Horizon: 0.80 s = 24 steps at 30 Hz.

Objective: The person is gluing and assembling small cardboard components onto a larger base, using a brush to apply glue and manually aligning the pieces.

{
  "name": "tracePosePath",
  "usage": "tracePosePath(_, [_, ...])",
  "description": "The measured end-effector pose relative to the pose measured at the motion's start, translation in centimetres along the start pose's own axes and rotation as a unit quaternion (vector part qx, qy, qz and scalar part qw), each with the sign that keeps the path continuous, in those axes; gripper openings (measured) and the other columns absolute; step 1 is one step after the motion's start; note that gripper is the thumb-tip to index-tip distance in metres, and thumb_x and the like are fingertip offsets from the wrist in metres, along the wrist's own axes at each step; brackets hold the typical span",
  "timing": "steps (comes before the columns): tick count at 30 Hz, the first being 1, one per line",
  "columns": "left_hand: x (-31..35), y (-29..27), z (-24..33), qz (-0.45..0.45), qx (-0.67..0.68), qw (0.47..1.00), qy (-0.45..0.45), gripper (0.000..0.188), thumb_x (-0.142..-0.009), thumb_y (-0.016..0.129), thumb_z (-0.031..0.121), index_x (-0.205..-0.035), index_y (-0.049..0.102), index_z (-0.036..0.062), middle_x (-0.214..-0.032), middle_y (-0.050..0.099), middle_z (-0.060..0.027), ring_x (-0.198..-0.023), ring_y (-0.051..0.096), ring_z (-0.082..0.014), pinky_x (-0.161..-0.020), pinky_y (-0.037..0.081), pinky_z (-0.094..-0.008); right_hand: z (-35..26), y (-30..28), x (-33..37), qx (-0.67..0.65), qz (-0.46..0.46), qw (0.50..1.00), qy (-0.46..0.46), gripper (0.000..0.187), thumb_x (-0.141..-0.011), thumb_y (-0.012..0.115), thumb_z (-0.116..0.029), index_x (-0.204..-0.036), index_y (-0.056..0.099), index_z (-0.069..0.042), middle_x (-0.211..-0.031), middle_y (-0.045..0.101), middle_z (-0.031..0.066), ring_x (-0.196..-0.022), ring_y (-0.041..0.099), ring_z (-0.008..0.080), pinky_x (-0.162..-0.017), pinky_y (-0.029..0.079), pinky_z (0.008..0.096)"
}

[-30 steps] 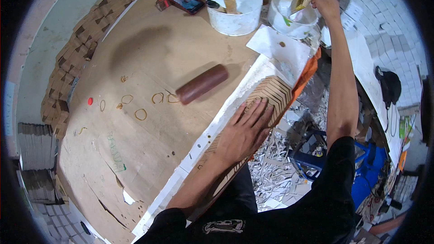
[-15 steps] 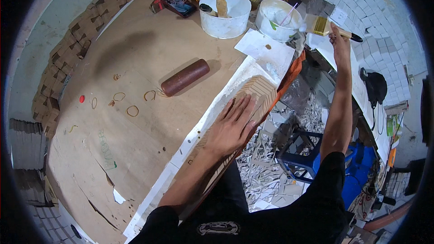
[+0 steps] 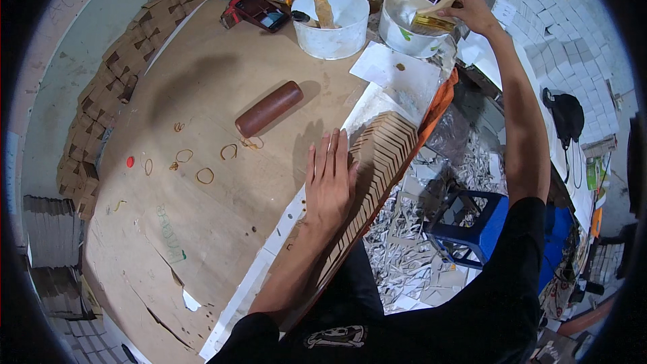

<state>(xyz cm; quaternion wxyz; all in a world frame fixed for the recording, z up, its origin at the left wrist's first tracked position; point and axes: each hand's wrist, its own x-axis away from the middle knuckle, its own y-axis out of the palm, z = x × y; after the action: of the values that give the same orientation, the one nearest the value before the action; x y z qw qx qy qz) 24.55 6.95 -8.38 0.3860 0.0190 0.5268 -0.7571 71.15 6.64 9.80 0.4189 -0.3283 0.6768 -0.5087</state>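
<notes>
Wooden-handled, looks light, stiff but for the bristles: best taken by the handle, as with the right hand [image 3: 474,13], gripping the brush [image 3: 439,8] at the mouth of the white tub [image 3: 399,39]. With the left hand [image 3: 330,185] open, straight-fingered, beside overlapping card-like pieces [image 3: 381,158], probably bendable.

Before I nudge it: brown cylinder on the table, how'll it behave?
The brown cylinder will probably roll: it's round and lies on its side. Likely stiff: no visible sag or dents. Possibly slippery, given its smooth-looking surface.
</notes>
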Motion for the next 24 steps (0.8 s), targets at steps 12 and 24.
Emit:
tracePosePath(12, [-0.1, -0.8, -0.8, -0.017, 0.017, 0.999, -0.047, 0.063, -0.104, 0.054, 0.032, -0.151, 0.039, -0.0066, -0.151, 0.047, -0.0268, -0.145, 0.041, -0.0407, -0.122, 0.026, -0.0536, -2.6, -4.9, -0.7, -0.132, 0.093, 0.983, 0.088, 0.068, -0.089, 0.069, -0.062, -0.114, 0.073, 0.001, -0.100, 0.075, 0.0125, -0.089, 0.070, 0.0197, -0.085, 0.054, 0.0340])
tracePosePath(24, [-0.3, -0.3, 0.1, -0.039, 0.055, 0.996, -0.051, 0.066, -0.101, 0.063, 0.030, -0.152, 0.038, -0.0045, -0.146, 0.050, -0.0289, -0.142, 0.042, -0.0449, -0.119, 0.030, -0.0553, -1.7, 5.6, -7.8, 0.155, -0.032, 0.987, 0.036, 0.070, -0.091, 0.060, -0.064, -0.104, 0.073, 0.004, -0.106, 0.072, 0.0278, -0.102, 0.069, 0.0447, -0.089, 0.055, 0.0470])
